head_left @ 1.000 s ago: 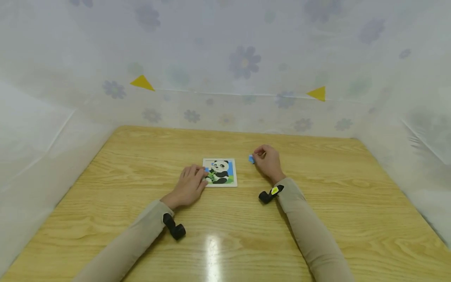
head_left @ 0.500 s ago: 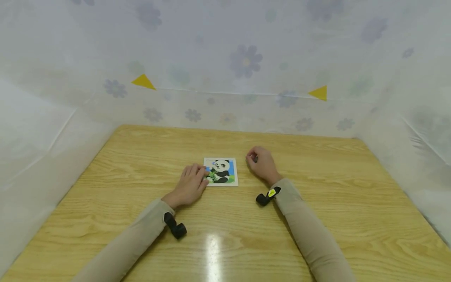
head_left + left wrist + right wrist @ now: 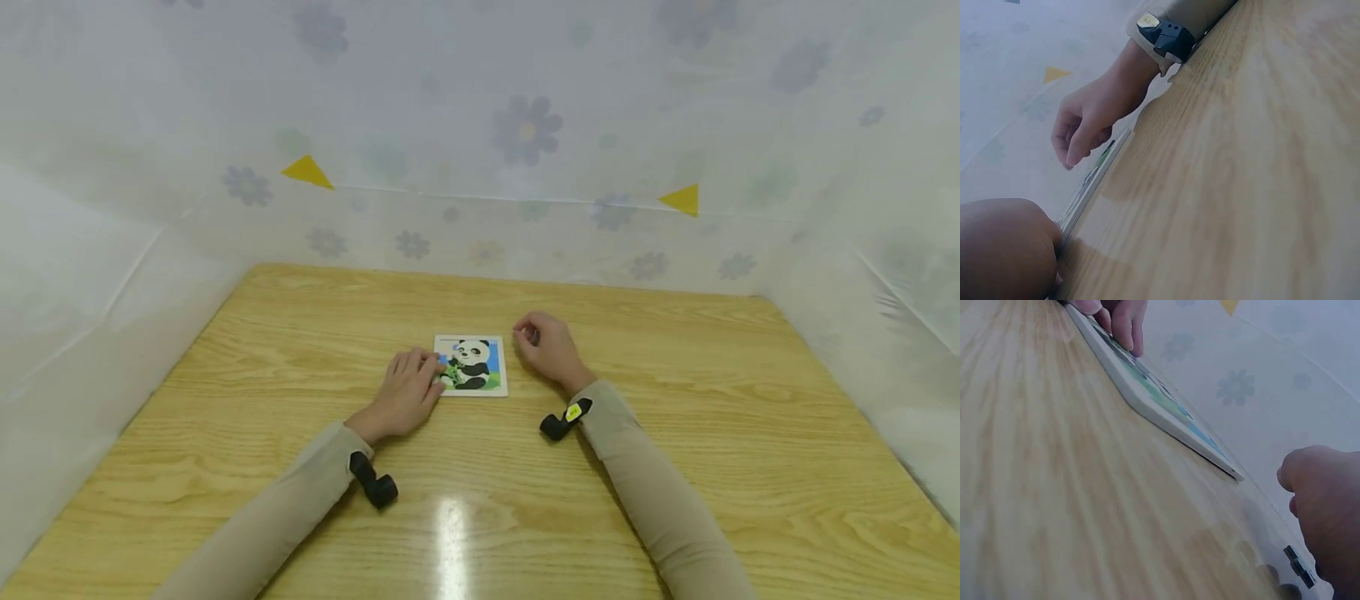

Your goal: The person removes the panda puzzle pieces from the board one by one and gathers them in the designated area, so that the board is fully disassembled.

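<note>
Resting: the left hand (image 3: 405, 392) lies loose, its fingertips on the left side of the panda board (image 3: 476, 367).
Board place: flat on the wooden table (image 3: 300, 358), in the middle of the head view.
Panda so far: mostly together, I think, with its face, black arms, green leaves and blue sky on the right.
Pale patch: near the board's top left corner; it may need a piece.
Right hand (image 3: 551, 346): just right of the board, fingers curled round what looks like a small dark piece (image 3: 1299, 567).
Flower sheet (image 3: 465, 83): behind, across the top.
In the way: left fingers hide the board's left edge, so I cannot tell what is there.
</note>
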A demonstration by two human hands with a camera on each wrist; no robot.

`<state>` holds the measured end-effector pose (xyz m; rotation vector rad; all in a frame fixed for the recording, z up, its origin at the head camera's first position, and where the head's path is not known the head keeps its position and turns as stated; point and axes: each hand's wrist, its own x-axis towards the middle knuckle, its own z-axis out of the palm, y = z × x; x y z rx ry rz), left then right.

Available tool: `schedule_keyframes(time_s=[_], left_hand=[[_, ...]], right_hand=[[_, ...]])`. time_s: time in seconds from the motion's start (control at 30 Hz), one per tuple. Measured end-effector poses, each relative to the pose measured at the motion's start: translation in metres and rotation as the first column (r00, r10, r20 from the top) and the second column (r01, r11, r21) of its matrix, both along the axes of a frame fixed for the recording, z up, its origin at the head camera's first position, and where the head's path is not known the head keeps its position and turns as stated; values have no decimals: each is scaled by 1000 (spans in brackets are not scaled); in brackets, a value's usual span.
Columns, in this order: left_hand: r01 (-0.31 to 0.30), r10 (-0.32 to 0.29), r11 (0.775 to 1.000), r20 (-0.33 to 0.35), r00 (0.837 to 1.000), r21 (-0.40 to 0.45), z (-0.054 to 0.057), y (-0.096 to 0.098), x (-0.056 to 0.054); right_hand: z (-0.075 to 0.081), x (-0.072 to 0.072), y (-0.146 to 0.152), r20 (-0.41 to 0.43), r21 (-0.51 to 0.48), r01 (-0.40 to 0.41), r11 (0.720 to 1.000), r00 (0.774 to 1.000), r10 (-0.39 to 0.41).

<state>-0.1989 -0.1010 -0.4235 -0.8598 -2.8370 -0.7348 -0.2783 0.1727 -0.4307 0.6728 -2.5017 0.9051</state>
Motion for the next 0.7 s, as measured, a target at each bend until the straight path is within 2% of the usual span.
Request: schedule_keyframes(time_s=[0.17, 0.4, 0.7], left_hand=[[-7, 7, 1000, 2, 1000, -1, 0, 0, 0], [-1, 1, 1000, 20, 1000, -3, 4, 1, 2], [-7, 7, 1000, 28, 1000, 3, 4, 1, 1]], right_hand=[[1, -2, -6, 52, -24, -51, 998, 997, 52], [1, -3, -15, 78, -42, -124, 991, 989, 127], [3, -8, -22, 147, 5, -191, 982, 971, 188]])
